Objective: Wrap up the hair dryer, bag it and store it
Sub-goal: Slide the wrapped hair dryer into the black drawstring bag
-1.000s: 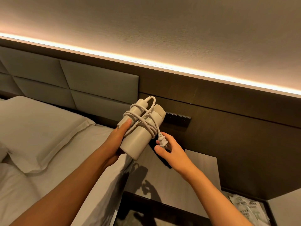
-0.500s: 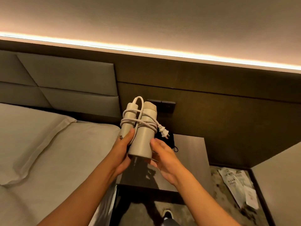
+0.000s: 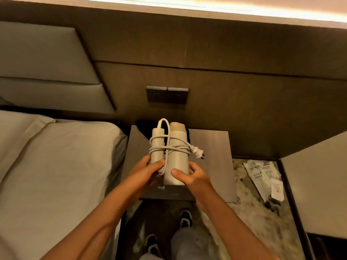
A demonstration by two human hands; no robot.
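Note:
A folded beige hair dryer (image 3: 176,147) is held upright over the bedside table (image 3: 210,147), its white cord (image 3: 172,148) wound around barrel and handle. The plug (image 3: 198,153) sticks out to the right. My left hand (image 3: 148,170) grips the lower handle side, thumb on the cord. My right hand (image 3: 189,175) holds the bottom of the barrel. A dark, bag-like thing (image 3: 144,128) lies behind the dryer on the table, mostly hidden.
The bed (image 3: 62,166) with a pillow lies to the left. Wall switches (image 3: 167,93) sit on the dark panel above the table. Plastic packets (image 3: 262,177) lie on the marble floor at right. My shoes (image 3: 185,218) show below the table.
The dryer and both hands came down toward the bedside table as my head tilted down. My right hand left the plug and now grips the dryer's barrel.

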